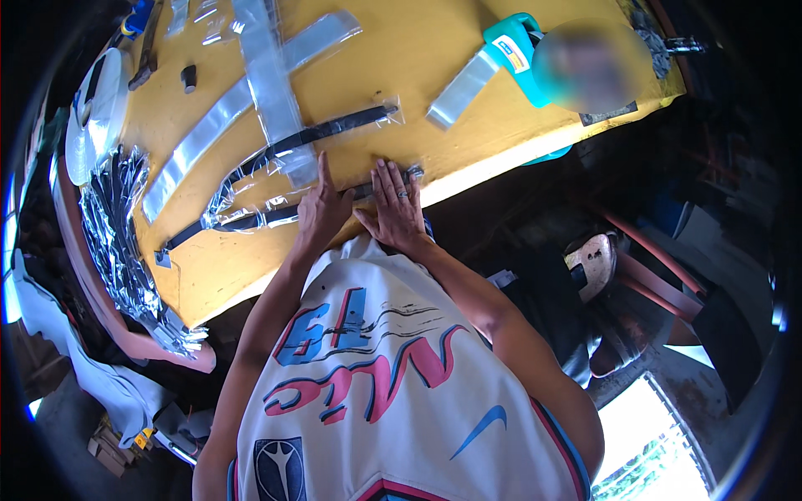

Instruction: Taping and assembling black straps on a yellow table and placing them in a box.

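Strip (271,217) under hands (391,204), long axis rising rightward

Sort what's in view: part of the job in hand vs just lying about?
Likely in the job:
- near black strip, under left grip and right grip
- clear film partly around it
- far black strip
- yellow table, the work surface

Seemingly lying about, untouched:
- shiny silver bundle
- white reel
- small dark cylinder
- teal object
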Demonstrator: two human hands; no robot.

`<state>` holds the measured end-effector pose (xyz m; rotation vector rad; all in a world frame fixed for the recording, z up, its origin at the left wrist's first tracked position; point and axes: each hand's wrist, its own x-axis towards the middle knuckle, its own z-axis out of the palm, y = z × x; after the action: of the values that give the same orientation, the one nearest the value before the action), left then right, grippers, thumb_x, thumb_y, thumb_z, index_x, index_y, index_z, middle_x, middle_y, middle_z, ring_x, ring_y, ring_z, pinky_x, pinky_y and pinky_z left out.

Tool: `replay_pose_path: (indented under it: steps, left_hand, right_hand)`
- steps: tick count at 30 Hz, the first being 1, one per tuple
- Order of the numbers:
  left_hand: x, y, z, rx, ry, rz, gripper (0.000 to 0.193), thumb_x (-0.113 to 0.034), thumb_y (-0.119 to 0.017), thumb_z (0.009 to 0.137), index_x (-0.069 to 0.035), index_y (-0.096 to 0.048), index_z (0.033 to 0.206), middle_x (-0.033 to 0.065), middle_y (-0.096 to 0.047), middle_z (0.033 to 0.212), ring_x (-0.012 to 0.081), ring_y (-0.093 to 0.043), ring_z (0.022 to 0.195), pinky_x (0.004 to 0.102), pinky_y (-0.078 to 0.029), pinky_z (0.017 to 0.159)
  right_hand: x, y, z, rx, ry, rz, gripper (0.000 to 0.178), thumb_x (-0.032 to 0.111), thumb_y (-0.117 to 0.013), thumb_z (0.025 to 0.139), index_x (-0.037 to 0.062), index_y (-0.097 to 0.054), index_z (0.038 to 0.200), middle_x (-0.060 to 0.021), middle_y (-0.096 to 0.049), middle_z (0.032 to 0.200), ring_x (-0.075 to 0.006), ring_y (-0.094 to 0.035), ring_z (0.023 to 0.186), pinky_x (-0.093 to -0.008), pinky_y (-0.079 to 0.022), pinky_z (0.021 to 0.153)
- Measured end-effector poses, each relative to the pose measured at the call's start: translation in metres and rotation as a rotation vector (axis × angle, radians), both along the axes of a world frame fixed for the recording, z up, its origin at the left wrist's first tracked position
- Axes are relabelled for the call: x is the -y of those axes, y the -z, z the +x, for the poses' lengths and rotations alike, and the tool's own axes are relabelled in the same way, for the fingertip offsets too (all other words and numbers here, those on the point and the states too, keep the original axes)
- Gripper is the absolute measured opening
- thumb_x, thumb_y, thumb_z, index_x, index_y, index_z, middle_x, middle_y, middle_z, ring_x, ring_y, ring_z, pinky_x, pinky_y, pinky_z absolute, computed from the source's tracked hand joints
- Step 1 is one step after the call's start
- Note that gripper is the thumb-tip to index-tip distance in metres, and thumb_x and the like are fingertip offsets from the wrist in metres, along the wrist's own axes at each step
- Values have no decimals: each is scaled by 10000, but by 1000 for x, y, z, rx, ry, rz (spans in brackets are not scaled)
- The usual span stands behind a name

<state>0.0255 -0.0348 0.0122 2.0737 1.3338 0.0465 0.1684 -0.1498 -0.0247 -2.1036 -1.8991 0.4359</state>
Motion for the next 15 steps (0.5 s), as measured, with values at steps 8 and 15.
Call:
replay_pose_path:
  steps: [8, 15]
  left_hand:
    - [27, 4, -29, 130, 477, 324, 619, -223, -624, 921, -51, -423, 1481, 165, -419, 1530, 334, -412, 1396, 508, -349, 1104]
    - [39, 21, -24, 44, 521, 297, 669, -431, -575, 954, -114, -406, 1519, 70, -325, 1618, 277, -270, 1507, 604, -188, 1183]
  right_hand:
    - [1, -5, 1, -23, 7, -41, 911, 550, -558, 924, -15, -230, 1558, -173, -150, 1660, -316, -115, 1548, -580, -95, 1212]
    - [2, -5, 4, 71, -53, -125, 1029, 525, -660, 842, -14, -174, 1571, -179, -85, 1669, -323, -66, 1553, -586, -73, 1219]
